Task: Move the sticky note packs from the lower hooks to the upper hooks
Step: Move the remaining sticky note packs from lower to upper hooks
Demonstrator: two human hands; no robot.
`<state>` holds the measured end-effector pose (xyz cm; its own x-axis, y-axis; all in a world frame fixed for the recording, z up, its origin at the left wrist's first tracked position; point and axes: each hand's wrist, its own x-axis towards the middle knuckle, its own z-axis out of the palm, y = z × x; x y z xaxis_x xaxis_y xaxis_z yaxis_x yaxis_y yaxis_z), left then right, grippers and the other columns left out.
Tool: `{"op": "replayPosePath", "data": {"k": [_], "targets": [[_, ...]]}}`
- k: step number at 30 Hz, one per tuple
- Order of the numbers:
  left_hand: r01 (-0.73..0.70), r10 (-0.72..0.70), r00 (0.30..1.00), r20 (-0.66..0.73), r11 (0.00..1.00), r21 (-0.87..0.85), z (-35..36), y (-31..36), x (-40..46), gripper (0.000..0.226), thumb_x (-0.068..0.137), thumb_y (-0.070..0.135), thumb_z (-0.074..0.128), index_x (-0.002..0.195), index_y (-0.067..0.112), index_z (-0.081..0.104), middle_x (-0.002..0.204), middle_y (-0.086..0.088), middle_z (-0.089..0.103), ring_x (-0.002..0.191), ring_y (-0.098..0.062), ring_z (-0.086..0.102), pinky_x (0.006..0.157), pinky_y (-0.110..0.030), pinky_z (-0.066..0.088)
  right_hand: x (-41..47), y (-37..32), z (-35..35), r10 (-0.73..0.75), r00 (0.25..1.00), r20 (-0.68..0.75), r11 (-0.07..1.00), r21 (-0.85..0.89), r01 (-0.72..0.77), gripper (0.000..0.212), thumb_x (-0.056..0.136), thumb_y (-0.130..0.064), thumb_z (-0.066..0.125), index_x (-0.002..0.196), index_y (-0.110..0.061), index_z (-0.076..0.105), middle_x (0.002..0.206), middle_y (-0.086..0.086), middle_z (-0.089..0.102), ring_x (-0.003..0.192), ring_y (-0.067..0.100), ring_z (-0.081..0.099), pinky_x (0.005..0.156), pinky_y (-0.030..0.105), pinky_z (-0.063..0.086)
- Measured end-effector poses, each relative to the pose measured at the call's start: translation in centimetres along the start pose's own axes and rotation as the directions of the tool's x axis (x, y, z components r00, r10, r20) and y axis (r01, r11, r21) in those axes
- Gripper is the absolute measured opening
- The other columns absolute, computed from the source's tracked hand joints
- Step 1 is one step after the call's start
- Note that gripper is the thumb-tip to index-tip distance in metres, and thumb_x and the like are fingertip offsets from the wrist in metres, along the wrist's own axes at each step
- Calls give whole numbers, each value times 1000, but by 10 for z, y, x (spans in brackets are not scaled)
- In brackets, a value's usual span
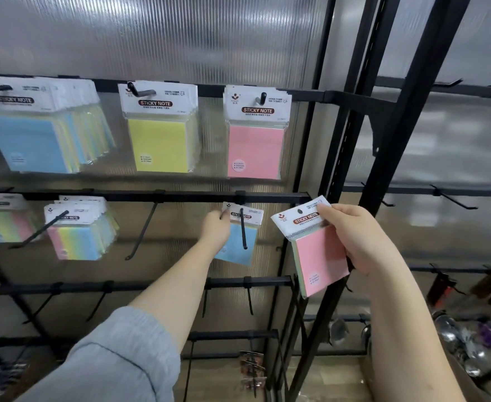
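Head view: my right hand (363, 242) gripped a pink sticky note pack (318, 250) at right of centre, while my left hand (215, 227) pinched a blue pack (237, 245) hanging on a lower hook (243, 227) mid-frame.

Upper rail (209, 89) runs across the panel; three groups of packs hang from its hooks: a thick stack (41, 126) at 10 o'clock, a second pack (160, 126) to its right, a third pack (257, 132) right again. Lower rail (180, 196) sits below. On its hooks: one pack (5, 219) at 9 o'clock, a stack (79, 227) beside it, then a bare hook (142, 230), then a single pack (238, 236) near centre, with the left hand (215, 227) on its left edge. The right hand (357, 239) holds a loose pack (317, 248) off the hooks, at 3 o'clock of that one.
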<state>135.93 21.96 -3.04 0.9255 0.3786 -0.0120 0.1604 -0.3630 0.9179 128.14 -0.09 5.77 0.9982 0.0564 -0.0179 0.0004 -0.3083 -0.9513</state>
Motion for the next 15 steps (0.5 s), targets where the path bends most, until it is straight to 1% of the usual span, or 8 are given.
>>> {"op": "replayPosePath", "data": {"k": [3, 5, 7, 9, 13, 15], "targets": [[-73, 73, 997, -35, 997, 17, -2, -2, -16, 32, 102, 25, 33, 75, 11, 43, 67, 0, 41, 57, -12, 35, 51, -26, 26, -7, 2, -3, -5, 999, -50, 999, 33, 7, 33, 97, -28, 49, 73, -16, 69, 82, 6, 74, 76, 22, 60, 76, 34, 39], [-110, 111, 993, -41, 993, 34, -4, -4, -28, 33, 101, 20, 33, 70, 11, 38, 66, -1, 38, 58, -12, 31, 53, -27, 24, -11, 2, -3, 2, 996, -91, 999, 54, 3, 32, 97, -28, 48, 74, -18, 68, 75, 0, 73, 75, 20, 59, 74, 33, 38], [-131, 133, 990, -42, 990, 51, -8, -4, -40, 34, 101, 19, 34, 68, 11, 36, 66, -1, 38, 59, -13, 31, 53, -27, 24, -18, 1, -3, 16, 993, -120, 996, 85, -6, 32, 98, -27, 47, 72, -19, 66, 70, -4, 69, 72, 17, 57, 70, 31, 37], [-146, 149, 988, -33, 987, 70, -12, -4, -51, 32, 101, 19, 34, 70, 10, 39, 67, -1, 42, 60, -14, 35, 54, -27, 26, -25, 1, -3, 20, 990, -143, 994, 107, -4, 32, 97, -27, 47, 72, -19, 65, 70, -4, 67, 71, 17, 55, 69, 29, 36], [-173, 174, 985, 0, 979, 112, -22, -4, -70, 29, 100, 19, 34, 82, 2, 51, 72, -5, 47, 64, -16, 39, 54, -28, 27, -38, 0, 2, 14, 982, -191, 992, 124, 10, 33, 97, -26, 48, 69, -18, 64, 66, -4, 65, 68, 16, 52, 64, 28, 34], [-195, 192, 981, 31, 972, 131, -29, -3, -80, 30, 100, 19, 34, 77, 4, 47, 69, -3, 46, 60, -15, 37, 52, -27, 27, -45, 1, 5, 18, 976, -218, 990, 139, 13, 33, 97, -25, 49, 69, -18, 64, 69, -2, 65, 70, 17, 52, 65, 28, 35]]}}
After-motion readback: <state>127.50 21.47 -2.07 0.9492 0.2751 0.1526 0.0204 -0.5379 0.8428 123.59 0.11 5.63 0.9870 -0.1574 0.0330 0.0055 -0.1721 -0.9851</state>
